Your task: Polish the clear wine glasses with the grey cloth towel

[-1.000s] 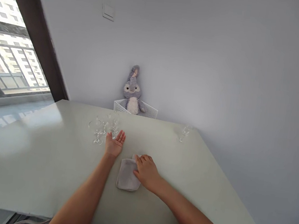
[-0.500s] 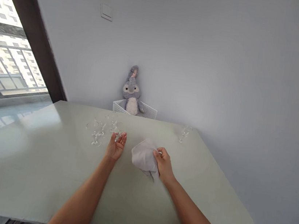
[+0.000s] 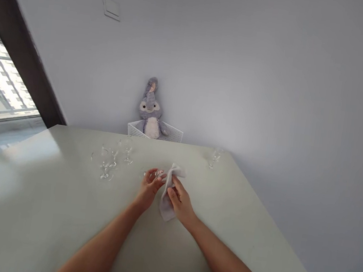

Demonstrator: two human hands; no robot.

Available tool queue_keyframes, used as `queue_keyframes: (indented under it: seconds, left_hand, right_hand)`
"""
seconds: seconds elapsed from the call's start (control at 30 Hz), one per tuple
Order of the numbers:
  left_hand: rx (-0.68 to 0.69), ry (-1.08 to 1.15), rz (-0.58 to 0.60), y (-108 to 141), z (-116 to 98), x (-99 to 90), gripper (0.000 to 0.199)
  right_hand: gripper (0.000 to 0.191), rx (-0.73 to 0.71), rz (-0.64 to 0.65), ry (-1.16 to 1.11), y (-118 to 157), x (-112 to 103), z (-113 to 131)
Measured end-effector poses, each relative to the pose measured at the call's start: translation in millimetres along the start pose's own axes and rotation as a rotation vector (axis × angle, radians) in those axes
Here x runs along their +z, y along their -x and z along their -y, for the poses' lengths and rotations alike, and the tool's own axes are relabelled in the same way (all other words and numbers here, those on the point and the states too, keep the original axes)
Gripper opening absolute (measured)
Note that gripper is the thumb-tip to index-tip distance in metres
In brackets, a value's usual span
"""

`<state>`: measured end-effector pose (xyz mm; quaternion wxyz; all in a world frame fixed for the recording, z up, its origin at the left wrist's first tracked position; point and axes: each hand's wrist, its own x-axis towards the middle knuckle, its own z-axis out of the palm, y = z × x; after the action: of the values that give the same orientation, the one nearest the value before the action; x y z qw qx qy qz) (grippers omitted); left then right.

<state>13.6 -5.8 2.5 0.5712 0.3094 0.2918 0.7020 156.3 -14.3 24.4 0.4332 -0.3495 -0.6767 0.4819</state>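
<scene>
My left hand [image 3: 149, 190] is closed around a clear stemmed glass [image 3: 159, 173], which lies tilted sideways above the table. Its bowl end faces the cloth, though the fingers partly hide it. My right hand [image 3: 181, 202] grips a pale grey cloth [image 3: 167, 210], bunched upright against the glass, with the lower part hanging below my fingers. To the left, several clear stemmed glasses stand on the table, among them a front one [image 3: 105, 170] and a back one [image 3: 128, 151]. Another clear glass [image 3: 214, 158] stands alone toward the back right.
A pale green table [image 3: 58, 209] spans the view below a grey wall. Behind its far edge, a grey plush toy [image 3: 151, 109] sits in a white perforated basket [image 3: 175, 134]. A dark-framed window [image 3: 1, 81] is at the left.
My left hand has drawn a glass away from the group and tilted it sideways. My right hand has brought the cloth leftward against it. The view has shifted slightly right.
</scene>
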Motion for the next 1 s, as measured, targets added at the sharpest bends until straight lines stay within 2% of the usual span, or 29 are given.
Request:
queue_keyframes:
  seconds: [0.2, 0.4, 0.53, 0.63, 0.7, 0.77, 0.87, 0.93, 1.0]
  left_hand:
    - [-0.045, -0.119, 0.098, 6, -2, 0.5, 0.036]
    - [-0.047, -0.32, 0.167, 10, 0, -1.9, 0.036]
    - [0.012, -0.463, 0.225, 8, 0, -4.7, 0.044]
    - [0.032, -0.468, 0.312, 8, -2, -3.3, 0.047]
    - [0.046, -0.487, 0.338, 9, -4, -2.2, 0.047]
    - [0.048, -0.586, 0.314, 10, -6, -2.7, 0.048]
    - [0.025, -0.726, 0.226, 8, -6, -6.7, 0.05]
    - [-0.007, -0.731, 0.173, 5, -3, -10.0, 0.049]
    - [-0.06, -0.7, 0.158, 3, -2, -11.6, 0.051]
  right_hand:
    - [0.037, 0.019, 0.175, -0.076, -4, -9, -1]
    - [0.031, 0.093, 0.193, -0.111, -5, -9, -12]
    - [0.031, 0.214, 0.224, -0.411, -10, -11, -23]
    - [0.031, 0.333, 0.211, -0.698, -14, -15, -29]
    - [0.032, 0.358, 0.204, -0.772, -14, -15, -30]
    - [0.036, 0.322, 0.223, -0.7, -11, -12, -30]
    - [0.043, 0.191, 0.239, -0.332, -6, -9, -25]
    - [0.038, 0.068, 0.218, -0.051, -3, -8, -21]
    - [0.03, -0.02, 0.198, 0.087, -3, -9, -19]
